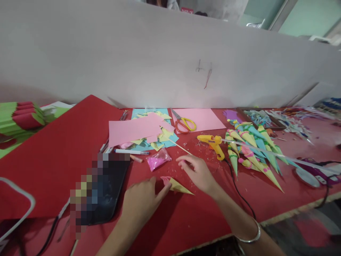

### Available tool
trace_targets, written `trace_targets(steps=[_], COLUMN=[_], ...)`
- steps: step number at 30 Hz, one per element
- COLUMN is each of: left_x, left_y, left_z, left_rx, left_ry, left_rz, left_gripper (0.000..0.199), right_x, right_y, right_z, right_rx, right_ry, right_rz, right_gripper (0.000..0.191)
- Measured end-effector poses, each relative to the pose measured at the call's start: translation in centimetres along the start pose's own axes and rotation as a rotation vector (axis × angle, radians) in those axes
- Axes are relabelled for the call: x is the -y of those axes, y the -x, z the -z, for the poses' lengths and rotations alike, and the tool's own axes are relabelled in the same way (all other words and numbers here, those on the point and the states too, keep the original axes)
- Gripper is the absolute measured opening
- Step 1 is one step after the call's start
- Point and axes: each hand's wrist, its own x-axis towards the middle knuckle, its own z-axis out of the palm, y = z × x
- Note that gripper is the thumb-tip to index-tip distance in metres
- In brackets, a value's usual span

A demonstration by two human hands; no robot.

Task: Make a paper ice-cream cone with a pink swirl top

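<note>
A small yellow paper cone with pink frilled paper at its wide end lies on the red table. My left hand is beside the cone, its thumb at the pink end and its other fingers partly hidden behind the hand. To the right and above the cone, my right hand is raised, thumb and forefinger curled close together; anything between them is too small to make out. Just beyond both hands is a clear packet of bright pink material. A yellow glue gun lies right of the packet.
Finished-looking paper cones are heaped at the right. Scissors, pink sheets and paper scraps lie toward the grey wall. A dark tablet-like object is at the left. The glue gun's black cable crosses the table beside my right forearm.
</note>
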Motion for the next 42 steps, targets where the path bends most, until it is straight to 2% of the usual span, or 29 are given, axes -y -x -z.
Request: trace_targets(steps=[3, 6, 13, 17, 20, 23, 25, 31, 36, 42], left_x=[-0.3, -0.3, -0.3, 0.0, 0.4, 0.6, 0.6, 0.6, 0.9, 1.0], left_y=[0.0, 0.2, -0.3, -0.6, -0.7, -1.1, -1.6, -3.6, -4.4, -4.0], left_z=[-0.4, -0.8, -0.9, -0.5, -0.3, -0.1, 0.0, 0.0, -1.1, -1.3], left_rx=[0.029, 0.044, 0.045, 0.077, 0.072, 0.029, 0.004, -0.007, -0.045, 0.032], left_ry=[-0.034, -0.001, 0.021, 0.105, 0.248, 0.425, 0.537, 0.800, 0.834, 0.671], left_rz=[-0.045, -0.069, -0.079, -0.094, -0.125, -0.184, -0.229, -0.268, -0.281, -0.281], left_gripper=[0.055, 0.058, 0.045, 0.037, 0.031, 0.031, 0.032, 0.038, 0.039, 0.043], right_x=[-0.6, -1.0, -0.4, -0.1, 0.0, 0.0, -0.3, -2.2, -2.9, -2.8], right_y=[0.1, 0.5, 0.6, 0.3, -0.1, -0.8, -1.2, -1.6, -1.5, -1.3], right_z=[0.5, 0.5, -0.8, -0.7, 0.1, 0.9, 1.0, -0.2, -1.1, -1.0], right_rx=[0.264, 0.411, 0.492, 0.513, 0.487, 0.436, 0.390, 0.122, 0.093, -0.028], right_ry=[0.226, 0.267, 0.180, 0.105, 0.023, -0.092, -0.173, -0.434, -0.667, -0.564], right_rz=[-0.026, -0.012, 0.099, 0.150, 0.140, 0.031, -0.051, -0.176, -0.273, -0.302], right_gripper=[0.019, 0.020, 0.021, 0.022, 0.018, 0.010, 0.016, 0.023, 0.029, 0.024])
